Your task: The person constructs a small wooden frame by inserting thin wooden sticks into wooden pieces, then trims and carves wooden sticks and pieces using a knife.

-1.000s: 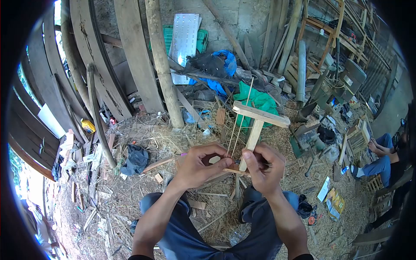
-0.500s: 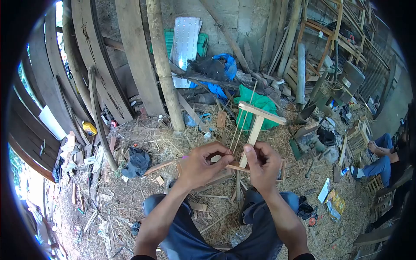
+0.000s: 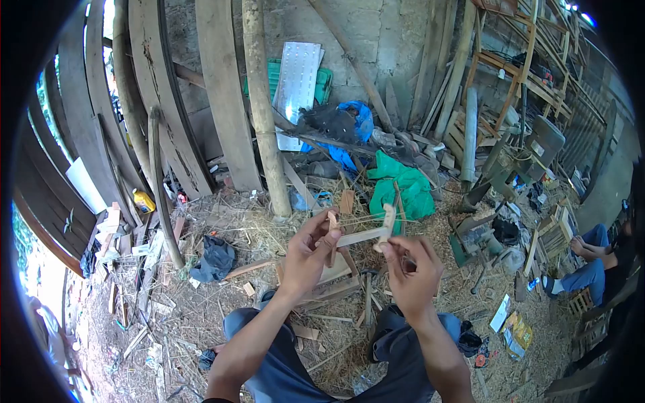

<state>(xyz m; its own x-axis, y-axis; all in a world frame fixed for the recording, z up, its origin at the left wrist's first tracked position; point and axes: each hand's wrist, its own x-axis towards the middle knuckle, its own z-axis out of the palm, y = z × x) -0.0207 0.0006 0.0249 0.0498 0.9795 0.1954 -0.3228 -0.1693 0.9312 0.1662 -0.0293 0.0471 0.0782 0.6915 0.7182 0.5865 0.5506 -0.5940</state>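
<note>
A small wooden H-shaped frame, with a flat middle bar (image 3: 363,236) between two crossbars, is held sideways above the ground. My left hand (image 3: 304,258) is closed around the left crossbar (image 3: 332,220). The thumb and fingertips of my right hand (image 3: 415,272) pinch the lower end of the right crossbar (image 3: 387,223). Thin strands, sticks or cords I cannot tell which, run along the far side of the middle bar. Below my hands lies a wooden box-like frame (image 3: 334,293), partly hidden. Beside it is a hammer-like tool (image 3: 368,285).
A green plastic sheet (image 3: 403,191) lies ahead, near a wooden post (image 3: 265,121). Black plastic (image 3: 213,258) and wood scraps litter the straw-covered ground. At the right sits another person (image 3: 594,252). Machinery (image 3: 510,158) stands at the back right.
The wooden frame has turned from upright to sideways. My left hand has shifted onto one crossbar, and my right hand has moved to the end of the other.
</note>
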